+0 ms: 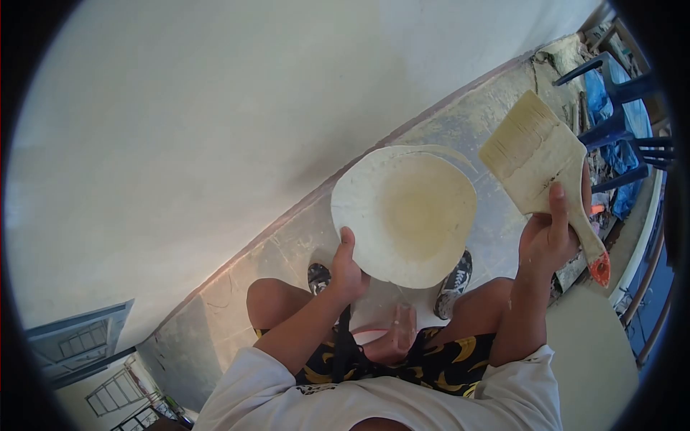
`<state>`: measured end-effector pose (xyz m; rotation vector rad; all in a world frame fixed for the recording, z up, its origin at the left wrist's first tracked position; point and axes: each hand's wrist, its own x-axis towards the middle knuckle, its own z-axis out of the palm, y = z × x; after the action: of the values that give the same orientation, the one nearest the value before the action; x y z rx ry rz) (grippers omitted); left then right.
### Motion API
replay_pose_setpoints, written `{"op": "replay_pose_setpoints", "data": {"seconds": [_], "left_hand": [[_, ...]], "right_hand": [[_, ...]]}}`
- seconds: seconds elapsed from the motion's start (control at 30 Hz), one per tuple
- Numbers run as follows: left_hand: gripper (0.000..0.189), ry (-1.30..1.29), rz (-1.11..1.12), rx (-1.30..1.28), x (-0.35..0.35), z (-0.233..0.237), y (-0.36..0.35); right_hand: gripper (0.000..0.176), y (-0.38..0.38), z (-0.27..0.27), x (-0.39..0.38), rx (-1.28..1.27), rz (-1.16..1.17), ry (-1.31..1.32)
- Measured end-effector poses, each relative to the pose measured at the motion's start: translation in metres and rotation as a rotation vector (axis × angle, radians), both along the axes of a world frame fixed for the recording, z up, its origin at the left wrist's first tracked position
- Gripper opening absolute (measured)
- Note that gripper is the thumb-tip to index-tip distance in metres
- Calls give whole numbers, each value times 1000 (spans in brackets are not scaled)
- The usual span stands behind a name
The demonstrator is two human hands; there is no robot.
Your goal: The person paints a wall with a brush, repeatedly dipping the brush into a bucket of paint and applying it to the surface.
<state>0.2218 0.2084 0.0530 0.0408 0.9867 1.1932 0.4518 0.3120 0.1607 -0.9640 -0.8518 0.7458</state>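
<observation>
My left hand (350, 271) grips the lower left rim of a round, pale bowl (388, 253), thumb on top and fingers underneath. A yellowish-cream coating covers the inside of the bowl. In my right hand (550, 241) is a wide paintbrush (544, 161), held by its handle with the thumb pressed on the flat face. Its bristles point up and left and carry the same cream colour; the handle's end is red. Brush and bowl are apart, with the bowl in front of my knees.
A pale wall (215, 144) rises on the left and ahead, meeting a stained floor (269, 248) along a dark reddish edge. Blue plastic chairs (611, 129) and blue sheeting (624, 197) are at the right. A reddish-brown object (399, 334) stands between my legs.
</observation>
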Motion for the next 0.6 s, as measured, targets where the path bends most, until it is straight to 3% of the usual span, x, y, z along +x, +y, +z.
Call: {"op": "replay_pose_setpoints", "data": {"seconds": [0.3, 0.4, 0.47, 0.6], "left_hand": [[67, 116, -7, 258, -21, 3, -23], [65, 161, 17, 343, -17, 26, -27], [64, 185, 22, 394, -13, 40, -34], [62, 314, 20, 528, 0, 62, -56]], "right_hand": [[49, -49, 31, -22, 109, 106, -169], [46, -71, 62, -23, 70, 282, -332], [44, -83, 83, -22, -123, 509, -508], [41, -100, 88, -20, -133, 554, -704]]}}
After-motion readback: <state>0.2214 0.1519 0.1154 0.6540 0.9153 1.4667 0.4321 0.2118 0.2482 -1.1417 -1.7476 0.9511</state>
